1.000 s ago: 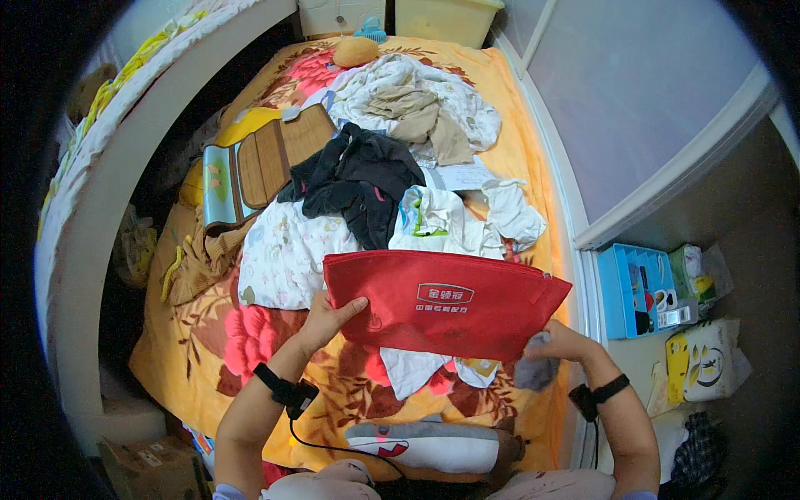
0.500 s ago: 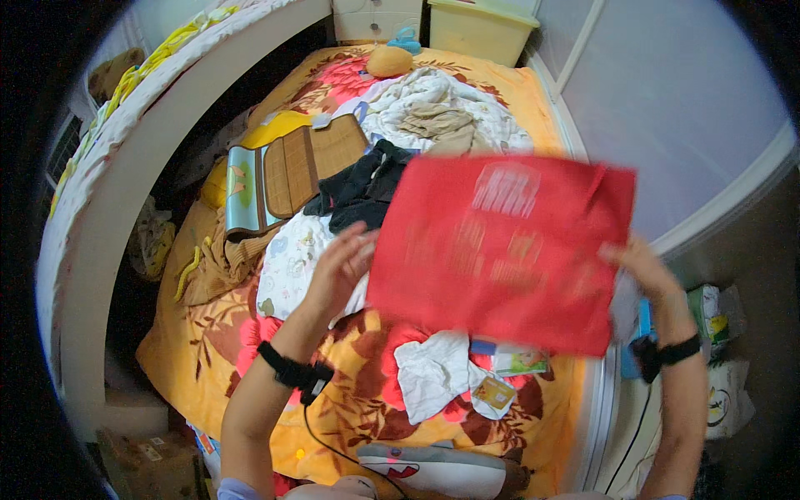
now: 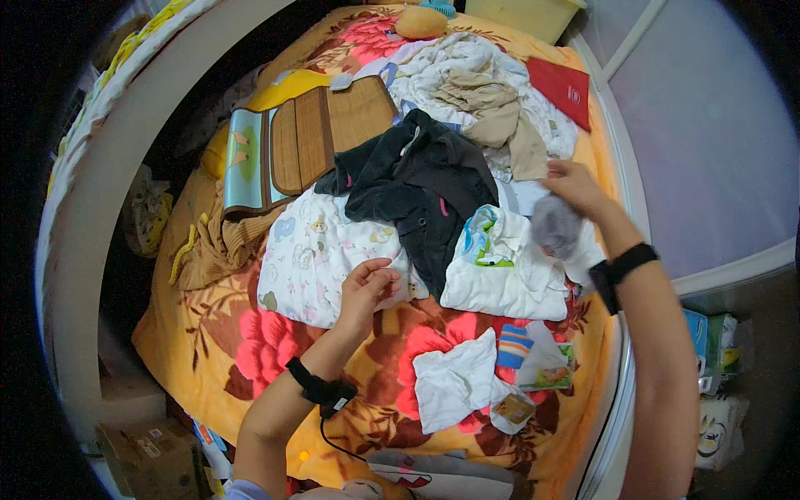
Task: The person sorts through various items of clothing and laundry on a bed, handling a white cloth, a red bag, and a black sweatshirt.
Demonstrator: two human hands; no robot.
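My left hand (image 3: 369,287) hovers over a white blanket with small animal prints (image 3: 321,258), its fingers loosely bent and apart, holding nothing. To the right, my right hand (image 3: 577,187) is over the bed beside the end of a beige garment (image 3: 496,117), fingers stretched out; no held thing shows. Just below it is a grey fuzzy item (image 3: 557,225), slightly blurred, by a folded white garment with a blue and green print (image 3: 504,271). A dark velvety garment (image 3: 417,183) lies spread between the hands. The red bag (image 3: 560,90) rests at the far right on white bedding.
Nearer me lie a white cloth (image 3: 454,379), striped socks (image 3: 514,346) and a clear packet (image 3: 546,367). A brown woven mat (image 3: 321,137) is at left, with a curved white bed frame (image 3: 125,192) beyond. A pale panel (image 3: 708,142) borders the bed's right.
The red bag has left my hands and now lies at the far right of the bed. My right hand has moved up and inward. The dark and white garments it covered are visible.
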